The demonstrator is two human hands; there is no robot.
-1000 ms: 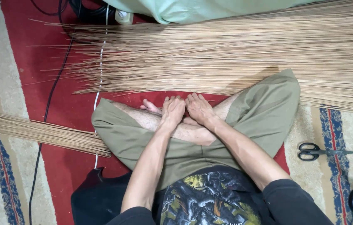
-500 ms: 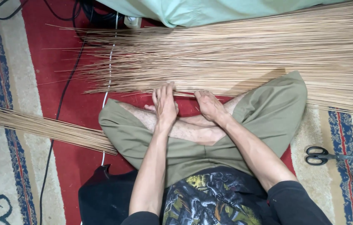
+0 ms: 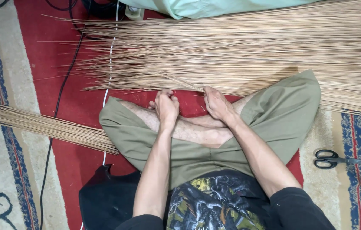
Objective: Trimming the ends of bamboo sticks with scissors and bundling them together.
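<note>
A wide spread of thin tan sticks (image 3: 248,51) is laid across the red carpet (image 3: 61,85), just beyond the crossed legs. Its near edge is touched by the right hand (image 3: 216,102), fingers curled and pinching a few sticks. The left hand (image 3: 166,106) is held loosely closed beside it; whether anything is gripped cannot be told

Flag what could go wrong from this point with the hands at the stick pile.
The right hand and left hand touch the near edge of the loose stick pile; thin ends could prick fingers or bare legs. Pulling may scatter sticks onto the red carpet. Scissors lie beside the right knee, and could be knocked.
</note>
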